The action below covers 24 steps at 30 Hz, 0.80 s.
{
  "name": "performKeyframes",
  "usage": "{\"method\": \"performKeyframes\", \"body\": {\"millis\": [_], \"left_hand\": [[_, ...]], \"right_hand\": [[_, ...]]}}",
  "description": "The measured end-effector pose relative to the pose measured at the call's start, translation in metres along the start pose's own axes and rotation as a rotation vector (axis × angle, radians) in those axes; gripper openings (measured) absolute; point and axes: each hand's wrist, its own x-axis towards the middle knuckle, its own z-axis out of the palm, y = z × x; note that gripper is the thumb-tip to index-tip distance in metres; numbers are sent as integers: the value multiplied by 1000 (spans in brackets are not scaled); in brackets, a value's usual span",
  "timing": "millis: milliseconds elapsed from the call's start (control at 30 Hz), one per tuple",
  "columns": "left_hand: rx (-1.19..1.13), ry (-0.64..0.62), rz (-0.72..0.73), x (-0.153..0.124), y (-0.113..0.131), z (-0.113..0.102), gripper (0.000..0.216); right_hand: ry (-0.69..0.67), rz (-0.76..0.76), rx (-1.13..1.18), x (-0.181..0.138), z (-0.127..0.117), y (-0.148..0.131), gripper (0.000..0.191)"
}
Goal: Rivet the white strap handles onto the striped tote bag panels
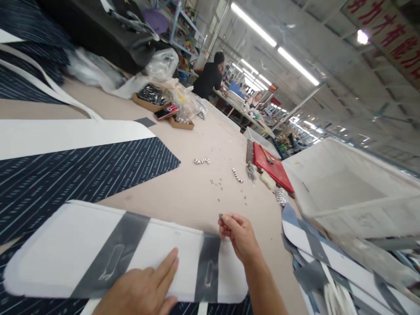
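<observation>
A white fabric panel (78, 245) with two grey strips lies flat in front of me on the beige table (197, 192). My left hand (144, 288) rests flat on its near edge, fingers spread toward the right grey strip (206, 267). My right hand (239, 234) hovers just past the panel's far right corner, fingertips pinched on a small metal piece (221, 216). Several more tiny metal pieces (218, 183) lie scattered on the table beyond it.
Dark striped fabric (65, 170) covers the left. A stack of similar panels (328, 262) and a white plastic bin (344, 188) sit at right, with a red mat (275, 168) behind. Cardboard trays and bags (170, 105) stand farther back. People work at distant tables.
</observation>
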Motion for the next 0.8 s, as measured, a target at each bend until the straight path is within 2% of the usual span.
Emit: {"method": "performKeyframes", "body": {"millis": [100,267,367,467,533,600,733,800], "left_hand": [[-43,-108,-18,8,2,-18,45],[-131,-253,-62,14,3,-29,49],[-141,-305,-59,15,3,-32,52],[-140,-336,-58,16,3,-34,52],[-143,-353,-63,16,3,-34,53],[-149,-374,-66,17,3,-33,53],[-150,-390,-47,18,2,-35,51],[-155,-396,-43,18,2,-36,51]], "right_hand": [[-69,-12,52,-15,28,0,41],[-92,-207,-280,-31,51,7,30],[-65,-417,-502,-39,60,10,25],[-81,-533,-586,-41,68,11,26],[-93,-491,-569,-40,72,11,26],[-118,-388,-550,-36,73,10,25],[-244,-138,-512,-24,74,4,25],[-288,-90,-504,-18,73,1,25]]}}
